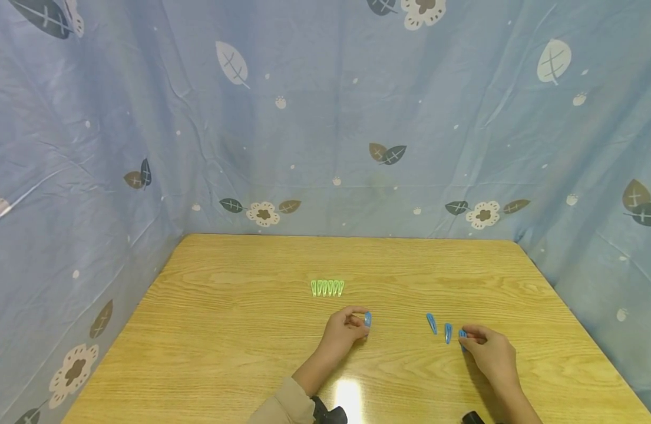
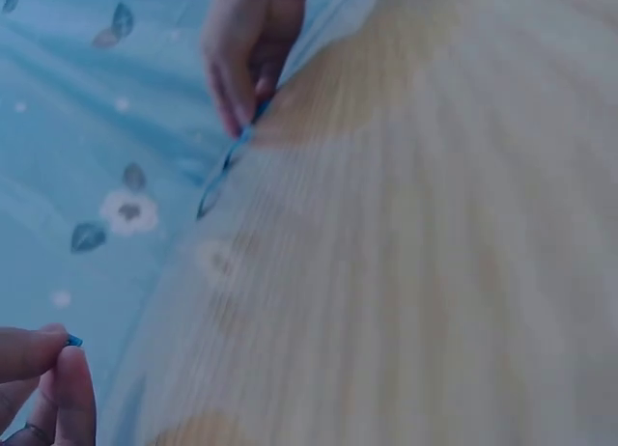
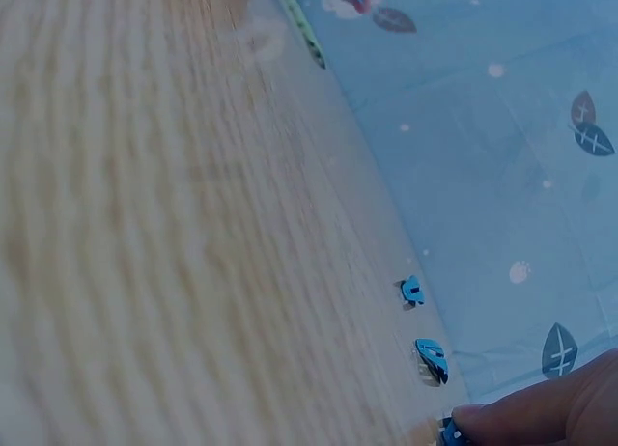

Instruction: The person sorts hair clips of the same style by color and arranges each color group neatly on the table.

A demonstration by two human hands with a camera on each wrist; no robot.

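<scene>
In the head view my left hand (image 1: 342, 335) pinches a blue snap hair clip (image 1: 367, 319) between thumb and fingers, over the middle of the table. The end of that clip shows at the fingertips in the left wrist view. On the right, my right hand (image 1: 491, 351) has thumb and fingertips on another blue hair clip (image 1: 463, 340), low over the wood. Two more blue clips lie just left of it, a nearer one (image 1: 448, 333) and a slanted one (image 1: 432, 324). Beyond my left hand, several light green hair clips (image 1: 327, 288) lie side by side in a row.
All this is on a wood-grain table (image 1: 240, 353) with a bright reflection near its front edge. A blue patterned curtain (image 1: 325, 118) rises behind the table and along both sides. A black strap device (image 1: 330, 412) sits at my left wrist, below a beige sleeve (image 1: 288, 403).
</scene>
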